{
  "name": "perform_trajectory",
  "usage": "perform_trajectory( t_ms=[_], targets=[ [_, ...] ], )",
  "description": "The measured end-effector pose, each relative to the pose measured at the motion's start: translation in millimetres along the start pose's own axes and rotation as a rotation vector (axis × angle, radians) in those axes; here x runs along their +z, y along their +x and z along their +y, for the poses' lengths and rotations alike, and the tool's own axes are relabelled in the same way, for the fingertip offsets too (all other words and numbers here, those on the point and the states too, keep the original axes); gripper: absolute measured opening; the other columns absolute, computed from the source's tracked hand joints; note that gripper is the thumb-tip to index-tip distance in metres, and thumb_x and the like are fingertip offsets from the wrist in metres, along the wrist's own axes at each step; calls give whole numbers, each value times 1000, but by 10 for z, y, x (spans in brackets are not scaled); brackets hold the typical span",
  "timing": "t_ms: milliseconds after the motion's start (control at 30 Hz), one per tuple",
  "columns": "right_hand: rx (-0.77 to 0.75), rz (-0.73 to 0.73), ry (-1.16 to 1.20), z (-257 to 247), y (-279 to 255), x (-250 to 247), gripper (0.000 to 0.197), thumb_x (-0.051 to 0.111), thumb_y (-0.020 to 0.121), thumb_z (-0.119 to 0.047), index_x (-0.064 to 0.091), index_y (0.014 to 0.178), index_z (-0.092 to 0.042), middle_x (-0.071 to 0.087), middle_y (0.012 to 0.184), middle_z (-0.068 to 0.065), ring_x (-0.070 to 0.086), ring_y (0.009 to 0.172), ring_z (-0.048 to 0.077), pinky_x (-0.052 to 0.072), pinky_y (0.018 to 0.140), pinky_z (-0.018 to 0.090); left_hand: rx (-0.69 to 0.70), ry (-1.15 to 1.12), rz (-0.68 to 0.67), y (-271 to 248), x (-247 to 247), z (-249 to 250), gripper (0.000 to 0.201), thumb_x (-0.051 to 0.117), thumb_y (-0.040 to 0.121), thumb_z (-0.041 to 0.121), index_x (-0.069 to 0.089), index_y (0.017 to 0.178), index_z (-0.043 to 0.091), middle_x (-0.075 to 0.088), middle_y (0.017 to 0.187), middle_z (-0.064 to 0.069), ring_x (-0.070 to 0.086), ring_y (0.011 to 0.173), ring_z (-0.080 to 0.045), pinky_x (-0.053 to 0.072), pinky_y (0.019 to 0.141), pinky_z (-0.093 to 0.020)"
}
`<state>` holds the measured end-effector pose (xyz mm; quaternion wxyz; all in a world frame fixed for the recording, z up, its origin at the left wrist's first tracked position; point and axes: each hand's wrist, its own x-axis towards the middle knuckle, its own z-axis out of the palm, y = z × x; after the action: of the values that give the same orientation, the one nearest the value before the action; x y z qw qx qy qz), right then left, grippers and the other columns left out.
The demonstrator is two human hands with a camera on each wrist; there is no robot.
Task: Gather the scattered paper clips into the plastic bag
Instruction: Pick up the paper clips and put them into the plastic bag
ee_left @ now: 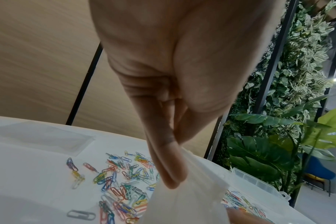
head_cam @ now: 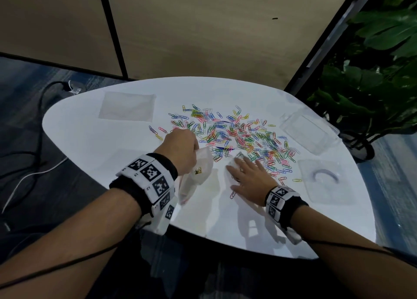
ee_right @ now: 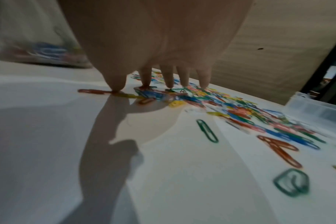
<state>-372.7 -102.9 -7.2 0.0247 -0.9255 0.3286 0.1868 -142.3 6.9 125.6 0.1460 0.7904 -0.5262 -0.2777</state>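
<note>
Many coloured paper clips (head_cam: 239, 136) lie scattered across the middle of the white table (head_cam: 90, 145). My left hand (head_cam: 180, 150) pinches the top edge of a clear plastic bag (head_cam: 198, 174) and holds it just above the table; a few clips sit inside the bag. In the left wrist view the left hand's fingers (ee_left: 169, 166) pinch the bag's rim (ee_left: 192, 189). My right hand (head_cam: 246, 177) lies flat with fingers spread, its fingertips (ee_right: 169, 84) pressing on clips (ee_right: 163, 95) at the near edge of the pile. The bag (ee_right: 42, 53) shows blurred at the left.
An empty flat plastic bag (head_cam: 127, 106) lies at the table's far left. Two clear plastic trays sit on the right, one far (head_cam: 309, 132) and one near (head_cam: 325, 179). Leafy plants (head_cam: 372, 73) stand beyond the right edge. Cables (head_cam: 33, 163) run on the floor at left.
</note>
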Motion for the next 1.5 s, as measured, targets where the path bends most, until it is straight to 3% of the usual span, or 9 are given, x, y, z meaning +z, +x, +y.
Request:
perform_trajectory(
  t_ms=[200, 300, 467, 733, 833, 1000, 1233, 1333, 1500],
  targets=[
    [122, 28, 112, 40, 100, 55, 50, 41, 101, -27, 27, 149, -21, 18, 157, 17, 27, 139, 44, 38, 107, 54, 9, 0, -5, -16, 1, -19, 30, 53, 92, -1, 76, 110, 7, 75, 97, -17, 73, 91, -33, 61, 87, -41],
    [85, 162, 105, 19, 171, 95, 30, 59, 90, -5, 58, 119, -13, 56, 121, 11, 58, 106, 30, 54, 82, 36, 3, 3, -7, -9, -5, -37, 30, 53, 92, 0, 75, 111, 8, 74, 97, -17, 72, 91, -33, 61, 87, -40],
    [128, 200, 153, 86, 196, -77, 15, 54, 90, -1, 66, 82, -8, 63, 83, 8, 61, 73, 26, 50, 65, 32, 9, 1, -14, -14, -2, -15, 30, 53, 94, 0, 75, 113, 6, 75, 98, -17, 73, 91, -32, 62, 86, -41],
    [530, 341, 1075, 349, 196, -619, 5, 77, 81, -16, 77, 80, -21, 75, 79, 1, 72, 78, 17, 59, 81, 34, 16, 14, -30, 23, 23, -5, 28, 52, 92, -4, 76, 105, 2, 74, 93, -18, 73, 87, -32, 63, 81, -41],
    [432, 349, 1507, 108, 135, -949, 5, 76, 80, -8, 76, 83, -11, 75, 89, 11, 72, 82, 21, 59, 86, 37, 22, 27, -34, 45, 49, 12, 26, 50, 89, -8, 72, 87, 7, 73, 85, -16, 75, 84, -35, 64, 77, -43],
    [241, 122, 1917, -562, 12, -1218, 8, 63, 89, 1, 66, 94, 6, 68, 85, 16, 68, 76, 19, 59, 80, 26, 19, 20, -18, 62, 95, 36, 24, 54, 91, -3, 77, 96, 1, 74, 88, -18, 73, 81, -32, 63, 79, -43],
    [222, 311, 1368, -771, 88, -966, 14, 81, 70, -4, 78, 77, -16, 76, 81, 10, 73, 78, 21, 59, 82, 38, 24, -12, -19, 56, 81, 46, 21, 60, 90, 2, 78, 98, 9, 72, 90, -16, 73, 85, -29, 63, 81, -40],
    [171, 352, 1171, -799, 100, -964, 7, 80, 73, -9, 79, 79, -11, 76, 74, 6, 73, 71, 19, 60, 76, 36, 22, -25, -24, 55, 60, 54, 20, 59, 87, -2, 75, 81, 9, 72, 86, -15, 73, 83, -29, 63, 80, -40],
    [50, 398, 878, -868, 84, -989, 12, 73, 77, -7, 80, 83, -15, 76, 76, -1, 63, 67, 7, 47, 67, 11, 23, -27, -15, 56, 68, 52, 21, 57, 87, -2, 76, 84, 6, 72, 84, -16, 74, 82, -30, 63, 81, -41]
  ],
)
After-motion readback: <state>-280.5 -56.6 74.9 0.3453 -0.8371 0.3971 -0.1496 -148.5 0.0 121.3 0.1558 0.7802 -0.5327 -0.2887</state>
